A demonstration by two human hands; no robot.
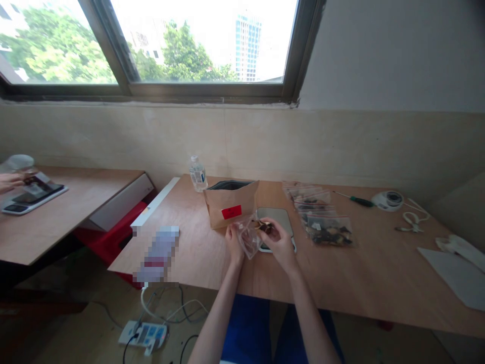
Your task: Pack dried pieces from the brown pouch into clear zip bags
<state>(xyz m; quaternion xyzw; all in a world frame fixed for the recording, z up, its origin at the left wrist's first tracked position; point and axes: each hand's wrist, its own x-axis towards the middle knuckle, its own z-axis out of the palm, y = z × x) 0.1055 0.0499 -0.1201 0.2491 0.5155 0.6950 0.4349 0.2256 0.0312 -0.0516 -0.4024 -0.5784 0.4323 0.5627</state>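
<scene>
Left hand (234, 242) pinches a clear bag (248, 238), probably light and limp, best gripped at its mouth; right hand (278, 240) holds dark pieces (264, 226).

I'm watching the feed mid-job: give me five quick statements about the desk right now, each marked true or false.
1. The left hand holds a small clear bag. True.
2. The brown paper bag carries a blue label. False: the label is red.
3. The water bottle lies on its side. False: it stands upright near the wall.
4. Filled clear bags lie to the right of the grey scale. True.
5. The right hand grips the screwdriver. False: the screwdriver lies apart on the table, and the right hand holds dark pieces at the bag's mouth.
</scene>
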